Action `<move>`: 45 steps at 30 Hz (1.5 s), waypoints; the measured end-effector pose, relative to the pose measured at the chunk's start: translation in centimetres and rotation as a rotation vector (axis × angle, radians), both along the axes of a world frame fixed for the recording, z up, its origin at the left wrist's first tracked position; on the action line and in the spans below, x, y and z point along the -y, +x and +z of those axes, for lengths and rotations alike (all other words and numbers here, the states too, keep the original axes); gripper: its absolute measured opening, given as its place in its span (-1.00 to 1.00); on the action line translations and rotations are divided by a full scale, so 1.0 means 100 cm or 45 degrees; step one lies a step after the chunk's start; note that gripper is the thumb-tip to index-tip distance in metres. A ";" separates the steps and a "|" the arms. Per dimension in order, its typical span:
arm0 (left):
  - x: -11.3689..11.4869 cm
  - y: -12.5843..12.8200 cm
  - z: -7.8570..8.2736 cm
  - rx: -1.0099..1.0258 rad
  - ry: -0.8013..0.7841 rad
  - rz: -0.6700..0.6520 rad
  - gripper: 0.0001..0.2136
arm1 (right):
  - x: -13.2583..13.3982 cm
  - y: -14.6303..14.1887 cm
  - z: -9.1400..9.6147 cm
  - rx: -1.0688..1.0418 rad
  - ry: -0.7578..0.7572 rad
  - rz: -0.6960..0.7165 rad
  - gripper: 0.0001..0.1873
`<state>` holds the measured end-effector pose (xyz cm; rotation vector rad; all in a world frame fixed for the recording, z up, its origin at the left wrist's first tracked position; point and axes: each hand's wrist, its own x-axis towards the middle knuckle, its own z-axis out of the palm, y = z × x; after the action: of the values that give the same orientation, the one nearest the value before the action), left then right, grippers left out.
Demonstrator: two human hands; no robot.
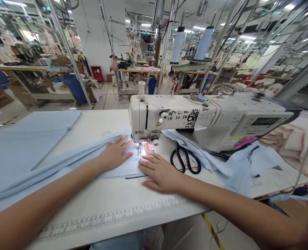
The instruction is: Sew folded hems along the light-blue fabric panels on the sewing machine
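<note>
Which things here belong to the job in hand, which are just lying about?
In the job, it seems:
light-blue cloth, left hand flat on it, right hand at its edge
sewing machine
thread cones

Lying about, apparently:
black scissors, untouched
red box on the floor behind

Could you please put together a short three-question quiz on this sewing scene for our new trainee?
1. Multiple choice: what does the left hand lie on?
A: a red box
B: light blue cloth
C: brown cardboard

2. True or false: neither hand is holding the black scissors.

3. Count: how many large blue thread cones show above the sewing machine?

Key: 1 B; 2 true, as the right hand lies beside them; 3 two.
</note>
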<state>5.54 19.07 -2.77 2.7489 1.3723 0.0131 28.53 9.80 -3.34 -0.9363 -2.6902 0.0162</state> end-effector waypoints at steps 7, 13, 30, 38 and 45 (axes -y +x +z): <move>-0.030 0.009 0.000 0.072 0.115 -0.118 -0.66 | -0.010 0.005 -0.005 -0.151 -0.015 -0.128 -0.57; 0.008 0.007 0.001 0.436 0.191 -0.407 -0.70 | -0.008 0.007 -0.004 -0.152 -0.010 -0.180 -0.60; 0.018 0.004 -0.017 0.413 0.236 -0.438 -0.64 | -0.013 0.009 0.004 -0.049 -0.123 -0.197 -0.49; 0.013 0.003 -0.017 0.437 0.165 -0.417 -0.63 | -0.014 0.008 0.005 0.015 -0.155 -0.244 -0.43; 0.013 0.005 -0.019 0.467 0.174 -0.418 -0.66 | -0.014 0.009 0.004 0.032 -0.166 -0.256 -0.41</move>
<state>6.00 17.80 -4.65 2.8523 0.8512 0.5792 29.40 11.23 -2.90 -1.2505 -2.6301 0.1395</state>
